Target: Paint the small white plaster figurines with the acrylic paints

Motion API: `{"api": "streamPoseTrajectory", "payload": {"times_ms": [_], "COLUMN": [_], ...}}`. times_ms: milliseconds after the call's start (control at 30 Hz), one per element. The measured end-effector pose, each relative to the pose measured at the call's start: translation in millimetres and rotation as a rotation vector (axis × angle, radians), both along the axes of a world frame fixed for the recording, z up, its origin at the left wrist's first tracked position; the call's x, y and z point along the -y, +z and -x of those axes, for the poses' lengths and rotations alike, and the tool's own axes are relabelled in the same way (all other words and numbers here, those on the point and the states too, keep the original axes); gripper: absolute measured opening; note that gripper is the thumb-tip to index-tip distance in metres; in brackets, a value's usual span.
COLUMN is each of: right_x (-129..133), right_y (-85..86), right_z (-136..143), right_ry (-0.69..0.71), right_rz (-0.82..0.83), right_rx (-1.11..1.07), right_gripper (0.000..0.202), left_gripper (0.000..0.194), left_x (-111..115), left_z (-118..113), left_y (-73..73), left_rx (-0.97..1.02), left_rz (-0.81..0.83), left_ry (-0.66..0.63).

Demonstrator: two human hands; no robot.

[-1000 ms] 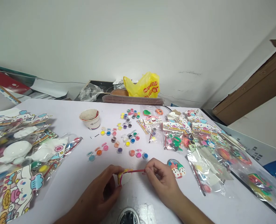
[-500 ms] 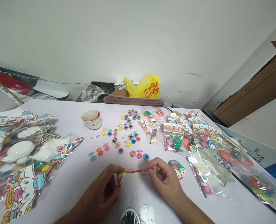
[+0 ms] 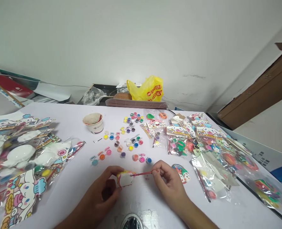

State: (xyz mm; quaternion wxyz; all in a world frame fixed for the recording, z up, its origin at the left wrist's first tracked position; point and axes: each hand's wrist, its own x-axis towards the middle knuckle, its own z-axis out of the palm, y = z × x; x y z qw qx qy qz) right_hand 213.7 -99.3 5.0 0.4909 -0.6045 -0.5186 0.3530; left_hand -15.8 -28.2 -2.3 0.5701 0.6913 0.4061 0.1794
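My left hand [image 3: 107,187] pinches a small white figure [image 3: 126,179] by its left side; yellow and pink paint show along its edges. My right hand [image 3: 168,179] is closed around the end of a thin red paintbrush [image 3: 144,173]. The brush points left, and its tip meets the right part of the white face. Just beyond both hands lie small paint pots in several strips, among them a strip with pink and blue pots [image 3: 142,158]. A painted round piece [image 3: 182,173] rests on the table right behind my right hand.
A paper cup [image 3: 93,122] with a brush in it stands at the back left. Bagged white figures [image 3: 21,153] cover the left side, and bagged painted pieces [image 3: 180,146] the right. A yellow plastic bag [image 3: 145,89] sits beyond the table [image 3: 69,124]. A round black object [image 3: 131,222] is at the near edge.
The figure in my left hand has been turned, so its white face now shows where before only a narrow coloured edge did. The brush tip stays against it; my right hand has barely moved.
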Motion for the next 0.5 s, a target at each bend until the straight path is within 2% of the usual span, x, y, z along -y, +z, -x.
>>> {"api": "streamPoseTrajectory", "payload": {"times_ms": [233,367,500], "right_x": [-0.6,-0.4,0.4], "right_y": [2.4,3.5,3.0], "right_z": [-1.1,-2.2,-2.7], "right_ry": [-0.023,-0.036,-0.043], "right_rz": [0.002,0.008,0.000], "right_rx": [0.016,0.037,0.044], "right_gripper": [0.030,0.034,0.035], "left_gripper": [0.040,0.037,0.036], "left_x": [-4.1,-6.4,-8.9], "left_z": [-2.2,-3.8,-2.2], "left_y": [7.5,8.7,6.7], "left_rx": [0.145,0.240,0.230], "left_rz": [0.172,0.175,0.148], "left_ry": [0.036,0.066,0.047]}}
